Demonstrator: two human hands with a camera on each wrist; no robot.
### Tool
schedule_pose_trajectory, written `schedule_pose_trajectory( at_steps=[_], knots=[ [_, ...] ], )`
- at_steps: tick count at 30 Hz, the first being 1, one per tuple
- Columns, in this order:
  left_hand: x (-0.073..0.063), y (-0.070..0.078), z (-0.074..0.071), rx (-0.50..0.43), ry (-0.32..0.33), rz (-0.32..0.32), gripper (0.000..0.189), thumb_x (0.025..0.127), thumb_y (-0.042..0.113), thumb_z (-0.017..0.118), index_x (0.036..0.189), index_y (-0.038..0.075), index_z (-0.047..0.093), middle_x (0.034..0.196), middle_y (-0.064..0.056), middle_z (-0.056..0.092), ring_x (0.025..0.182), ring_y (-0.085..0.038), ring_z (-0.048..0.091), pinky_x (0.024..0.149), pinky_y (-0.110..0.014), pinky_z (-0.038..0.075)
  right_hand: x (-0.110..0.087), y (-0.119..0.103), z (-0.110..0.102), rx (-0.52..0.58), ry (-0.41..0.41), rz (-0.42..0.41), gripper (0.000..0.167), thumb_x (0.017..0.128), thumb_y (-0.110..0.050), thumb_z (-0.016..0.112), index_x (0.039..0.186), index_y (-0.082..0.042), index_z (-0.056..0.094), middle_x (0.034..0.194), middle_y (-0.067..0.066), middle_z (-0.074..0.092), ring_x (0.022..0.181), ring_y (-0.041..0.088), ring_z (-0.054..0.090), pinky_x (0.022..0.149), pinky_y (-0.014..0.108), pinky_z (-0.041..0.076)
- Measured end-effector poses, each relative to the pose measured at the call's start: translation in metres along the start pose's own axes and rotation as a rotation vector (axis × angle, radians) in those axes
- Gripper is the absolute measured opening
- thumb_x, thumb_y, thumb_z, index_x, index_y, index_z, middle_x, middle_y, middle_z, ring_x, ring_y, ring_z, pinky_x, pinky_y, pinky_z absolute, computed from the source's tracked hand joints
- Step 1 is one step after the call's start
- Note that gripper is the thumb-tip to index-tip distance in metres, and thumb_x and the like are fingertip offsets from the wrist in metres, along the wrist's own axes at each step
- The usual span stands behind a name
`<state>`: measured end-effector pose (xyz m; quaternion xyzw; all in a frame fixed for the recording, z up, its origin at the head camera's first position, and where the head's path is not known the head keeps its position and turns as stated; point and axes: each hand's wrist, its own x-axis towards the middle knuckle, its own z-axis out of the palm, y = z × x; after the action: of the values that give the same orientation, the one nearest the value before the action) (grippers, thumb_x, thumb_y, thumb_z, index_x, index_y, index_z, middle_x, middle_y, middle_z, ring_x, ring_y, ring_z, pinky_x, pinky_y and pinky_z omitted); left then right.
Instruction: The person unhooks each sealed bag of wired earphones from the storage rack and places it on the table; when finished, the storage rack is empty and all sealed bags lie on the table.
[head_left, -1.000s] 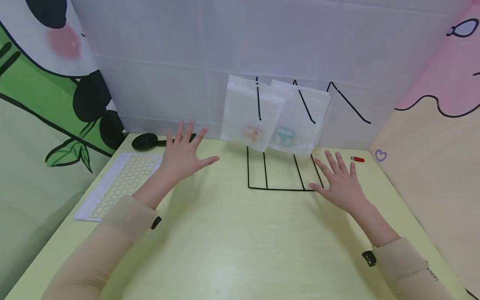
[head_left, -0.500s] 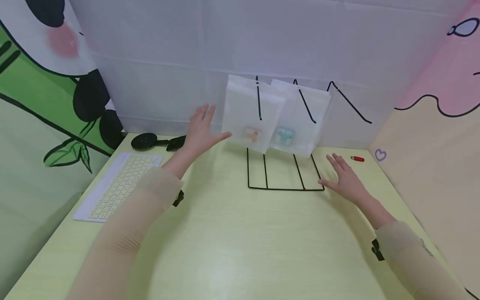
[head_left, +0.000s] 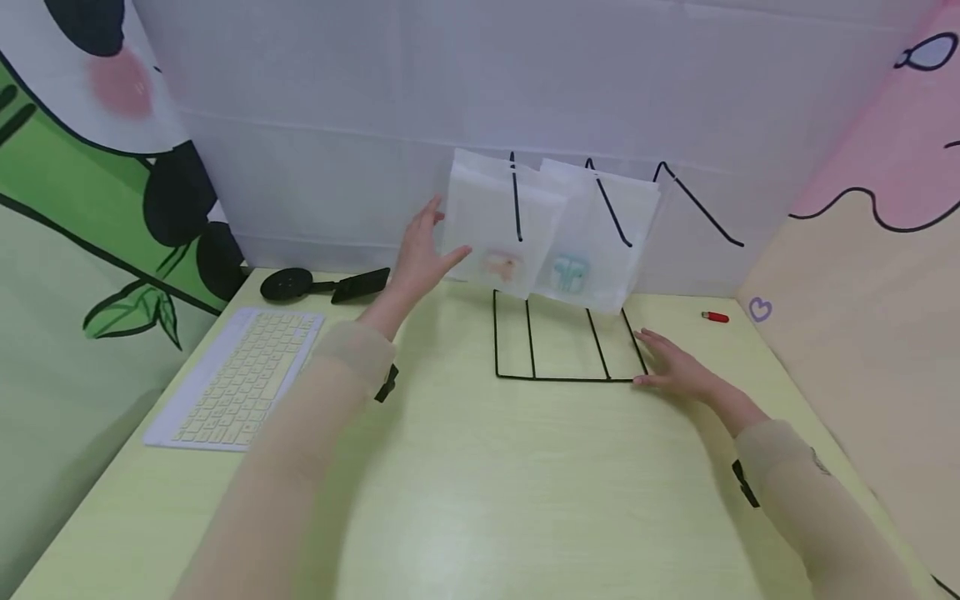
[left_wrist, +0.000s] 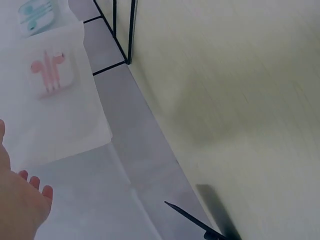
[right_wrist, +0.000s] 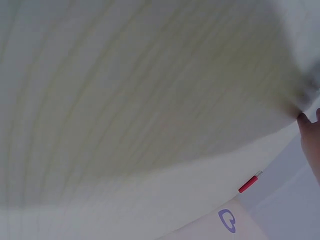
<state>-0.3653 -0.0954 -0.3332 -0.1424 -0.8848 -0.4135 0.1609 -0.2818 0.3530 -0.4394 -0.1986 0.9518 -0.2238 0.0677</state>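
Observation:
A black wire rack (head_left: 551, 379) stands against the back wall, its base frame flat on the table and its hooks pointing forward. Two whitish translucent bags hang from it. The left bag (head_left: 487, 208) has pink-orange earphones (left_wrist: 49, 72) inside; the right bag (head_left: 626, 208) has teal earphones (head_left: 570, 274). My left hand (head_left: 420, 257) is raised at the left bag's left edge, thumb apart from the fingers; whether it touches the bag, I cannot tell. Low by the base's right side is my right hand (head_left: 678, 367), its thumb near the front corner; contact is unclear.
A white keyboard (head_left: 247, 375) lies at the left. Behind it, by the wall, is a black object (head_left: 287, 285) with a round disc and a flat rectangular end. A small red USB-stick-like piece (head_left: 716, 317) lies at the back right. The third hook (head_left: 701, 204) bears no bag.
My left hand has moved right, from above the black object to the left bag's edge. The right hand has lowered towards the rack's base, its fingers closer together. Rack and bags stay put.

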Motion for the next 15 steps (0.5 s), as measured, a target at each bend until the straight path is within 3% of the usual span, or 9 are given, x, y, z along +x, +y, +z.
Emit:
schedule_pose_trajectory(
  at_steps=[4,8,15],
  knots=[
    [0.001,0.000,0.001,-0.100,0.052,-0.014,0.074,0.086,0.026,0.070,0.146,0.016,0.029,0.131,-0.007,0.048,0.124,-0.021,0.043,0.106,-0.034,0.035,0.001,0.005,0.000,0.029,-0.025,-0.005,0.088,0.083,-0.040,0.070,0.147,-0.001,0.025,0.152,0.026,0.019,0.138,0.048,0.016,0.109,0.063,0.015],
    [0.000,-0.002,0.006,-0.192,0.104,-0.007,0.054,0.085,0.020,0.071,0.131,0.010,0.045,0.113,-0.009,0.056,0.108,-0.022,0.051,0.097,-0.034,0.041,0.003,0.010,0.001,0.060,-0.048,-0.013,0.082,0.085,-0.039,0.068,0.147,-0.002,0.028,0.152,0.025,0.020,0.139,0.047,0.015,0.110,0.062,0.013],
    [-0.003,-0.005,0.018,-0.258,0.170,0.056,0.039,0.083,0.016,0.073,0.114,0.005,0.051,0.094,-0.011,0.061,0.087,-0.019,0.056,0.076,-0.027,0.048,0.001,0.016,0.000,0.103,-0.099,0.001,0.077,0.088,-0.040,0.064,0.148,-0.007,0.028,0.154,0.023,0.015,0.140,0.046,0.010,0.109,0.065,0.009]
  ],
)
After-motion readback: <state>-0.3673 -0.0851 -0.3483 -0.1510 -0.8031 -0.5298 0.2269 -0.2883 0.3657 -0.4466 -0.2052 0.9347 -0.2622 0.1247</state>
